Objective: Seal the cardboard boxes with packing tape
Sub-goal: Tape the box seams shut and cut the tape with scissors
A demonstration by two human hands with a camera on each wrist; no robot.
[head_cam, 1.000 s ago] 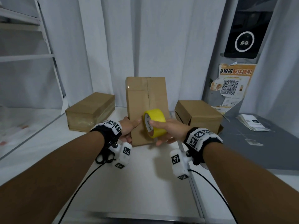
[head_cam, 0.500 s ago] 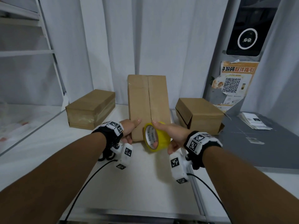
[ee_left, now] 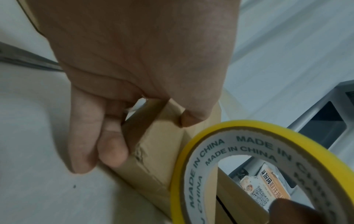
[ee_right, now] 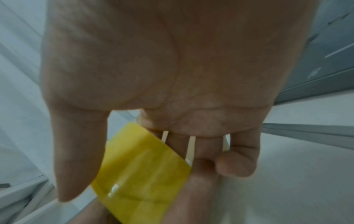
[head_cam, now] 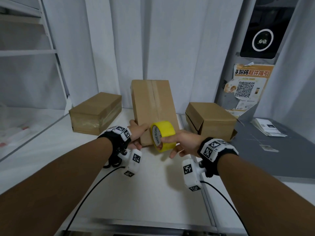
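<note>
A tall cardboard box (head_cam: 153,106) lies lengthwise on the white table (head_cam: 136,193), its centre seam running toward me. My left hand (head_cam: 137,133) grips its near left corner, thumb on the top face and fingers down the side; the left wrist view shows that dented corner of the box (ee_left: 153,153). My right hand (head_cam: 180,143) holds a yellow tape roll (head_cam: 163,135) against the near end of the box, fingers through its core. The roll (ee_left: 249,166) fills the lower right of the left wrist view. In the right wrist view the roll (ee_right: 141,174) shows below my palm.
A second box (head_cam: 95,113) sits at the left and a third, partly open box (head_cam: 211,120) at the right. White curtains hang behind them. A grey surface with papers (head_cam: 267,128) lies at the right, and a shelf frame (head_cam: 51,53) stands at the left.
The tape roll dropped from the box's top face toward its near end, then rose slightly. My left hand stayed on the near left corner.
</note>
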